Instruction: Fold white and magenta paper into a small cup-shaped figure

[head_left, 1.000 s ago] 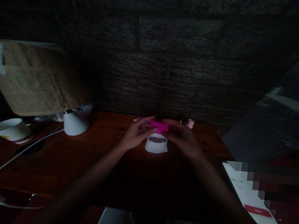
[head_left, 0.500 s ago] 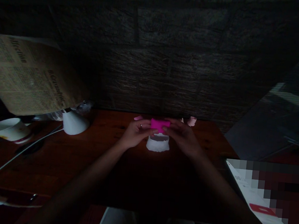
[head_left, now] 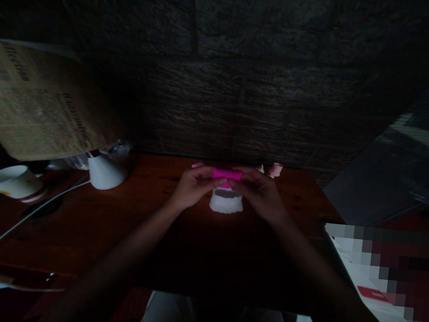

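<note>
A bright magenta piece of what looks like modelling clay (head_left: 227, 174) is held up between both hands. My left hand (head_left: 193, 185) pinches its left end, thumb at the lower front. On the other end my right hand (head_left: 261, 192) closes with its thumb and fingers. The two thumbs nearly meet below the piece. Just beneath it stands a small white bowl-like form (head_left: 226, 204) with an uneven rim, open side up. Whether the magenta piece touches that rim, I cannot tell. The fingers behind the piece are partly hidden.
Pale pink pieces (head_left: 275, 170) lie near the wall, with another pink piece (head_left: 198, 164) behind my left hand. On the left are a white cone-shaped object (head_left: 106, 173) with a cable, a paper cup (head_left: 12, 182) and a printed paper bag (head_left: 41, 104). A bright screen (head_left: 372, 292) is at right.
The magenta piece has tipped slightly, its upper edge now looking curved, and both thumbs have shifted closer together. The whole view has moved a little; the white form stays put.
</note>
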`<state>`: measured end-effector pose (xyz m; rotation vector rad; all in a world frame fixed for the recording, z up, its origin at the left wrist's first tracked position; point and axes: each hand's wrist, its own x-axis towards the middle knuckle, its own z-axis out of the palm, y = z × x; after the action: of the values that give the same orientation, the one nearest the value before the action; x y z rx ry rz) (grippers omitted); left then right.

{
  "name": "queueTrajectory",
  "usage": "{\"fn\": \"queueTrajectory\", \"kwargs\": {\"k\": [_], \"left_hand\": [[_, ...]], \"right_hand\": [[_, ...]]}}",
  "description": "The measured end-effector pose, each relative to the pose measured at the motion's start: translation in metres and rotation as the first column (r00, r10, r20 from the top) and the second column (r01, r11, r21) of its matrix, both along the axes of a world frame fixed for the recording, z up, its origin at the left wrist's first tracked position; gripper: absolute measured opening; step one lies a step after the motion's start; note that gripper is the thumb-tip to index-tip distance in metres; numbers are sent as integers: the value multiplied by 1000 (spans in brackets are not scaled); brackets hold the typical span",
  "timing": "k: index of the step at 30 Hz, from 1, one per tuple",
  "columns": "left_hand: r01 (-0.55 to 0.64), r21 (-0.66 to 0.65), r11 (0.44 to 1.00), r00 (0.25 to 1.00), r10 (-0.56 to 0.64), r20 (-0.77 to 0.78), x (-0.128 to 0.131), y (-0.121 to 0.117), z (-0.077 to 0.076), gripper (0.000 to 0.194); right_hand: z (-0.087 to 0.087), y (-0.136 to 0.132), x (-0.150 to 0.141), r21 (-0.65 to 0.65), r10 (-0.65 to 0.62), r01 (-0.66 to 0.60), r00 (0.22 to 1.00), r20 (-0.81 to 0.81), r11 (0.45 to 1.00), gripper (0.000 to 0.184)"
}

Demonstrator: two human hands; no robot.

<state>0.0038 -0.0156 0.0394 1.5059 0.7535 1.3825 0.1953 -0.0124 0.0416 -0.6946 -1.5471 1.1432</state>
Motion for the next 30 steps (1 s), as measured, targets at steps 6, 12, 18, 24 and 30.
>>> {"fn": "queueTrajectory", "kwargs": {"k": [6, 12, 18, 24, 30], "left_hand": [[2, -9, 1000, 1000, -1, 14, 1, 0, -2, 25], [-6, 14, 1000, 999, 5, 39, -1, 1, -2, 36], [-17, 72, 997, 1000, 17, 3, 0, 1, 0, 26], [-13, 74, 997, 999, 15, -29, -2, 2, -3, 22], [-13, 84, 996, 1000, 14, -13, -1, 4, -5, 23]], "right_hand": [[5, -3, 1, -1, -44, 44, 999, 19, 999, 30], [4, -3, 1, 18, -27, 26, 998, 52, 1000, 23], [0, -2, 1, 6, 16, -16, 1000, 17, 1000, 25], [-2, -1, 1, -20, 26, -25, 999, 31, 999, 32], [-5, -1, -2, 22, -33, 32, 999, 34, 999, 31]]}}
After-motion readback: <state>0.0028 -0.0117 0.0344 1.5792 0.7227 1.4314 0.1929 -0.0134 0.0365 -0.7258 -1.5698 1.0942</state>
